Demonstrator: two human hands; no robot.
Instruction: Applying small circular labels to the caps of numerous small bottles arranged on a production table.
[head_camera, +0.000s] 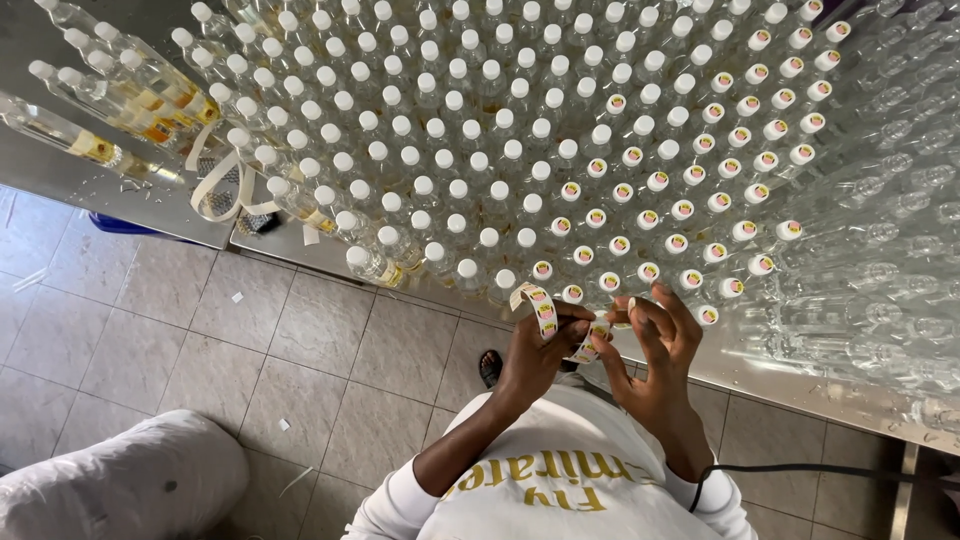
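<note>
While both hands (600, 345) grip it, sticker strip (543, 310) curls up-left toward bottles (480, 150)

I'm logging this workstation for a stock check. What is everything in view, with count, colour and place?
Clear plastic bottles with plain white caps: many, clear and white, packed on the table's left and middle.
Clear bottles with round stickers on their caps: many, white caps with yellow-red stickers, right part of the block.
Uncapped clear bottles: many, clear, far right.
Metal table: one, grey, under the bottles.
Loose backing strip: one, cream, left table edge.
Sticker strip: one, white with round stickers, between the hands.
Tiled floor: beige, below.
White sack: one, bottom left.
Black cable: one, bottom right.
Left hand: holds the strip.
Right hand: fingers on the strip's end.
</note>
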